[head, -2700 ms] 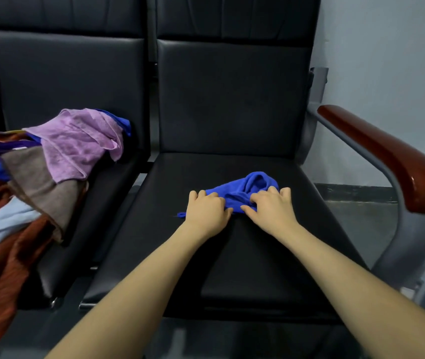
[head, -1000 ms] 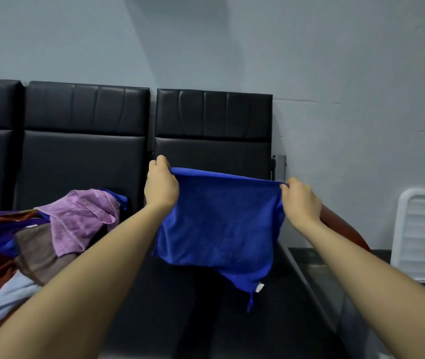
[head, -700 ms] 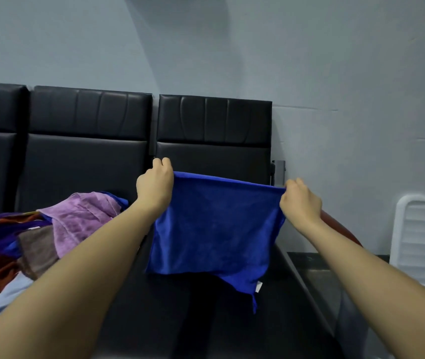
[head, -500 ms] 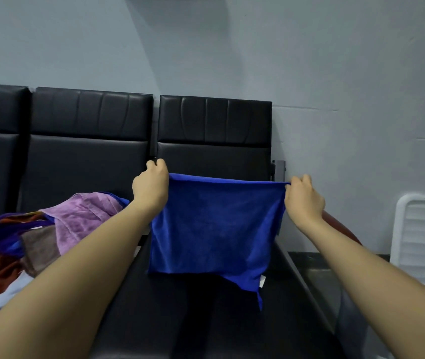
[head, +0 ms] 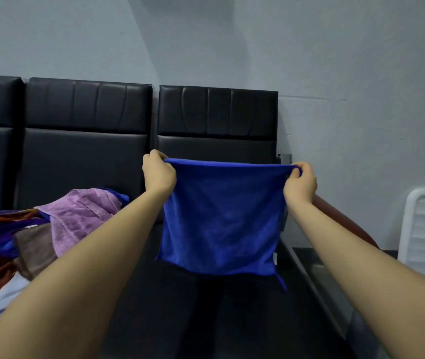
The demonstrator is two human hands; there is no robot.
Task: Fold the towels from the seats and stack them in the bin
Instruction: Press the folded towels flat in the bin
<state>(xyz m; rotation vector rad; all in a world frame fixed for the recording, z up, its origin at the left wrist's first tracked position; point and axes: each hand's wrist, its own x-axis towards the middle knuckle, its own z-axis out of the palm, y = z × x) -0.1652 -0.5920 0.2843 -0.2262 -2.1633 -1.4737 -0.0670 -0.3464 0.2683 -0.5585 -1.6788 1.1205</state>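
Pinching the blue towel's [head: 221, 216] top corners, both hands [head: 158, 172] [head: 300, 183] hold it taut, hanging above the black seat [head: 206, 307].

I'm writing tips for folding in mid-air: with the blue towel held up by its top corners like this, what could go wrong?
1. Both hands, left hand and right hand, only pinch the blue towel at its corners; one slip and it drops crumpled onto the seat.
2. Its bottom edge hangs uneven, with a tail at the lower right, so the fold may come out crooked.
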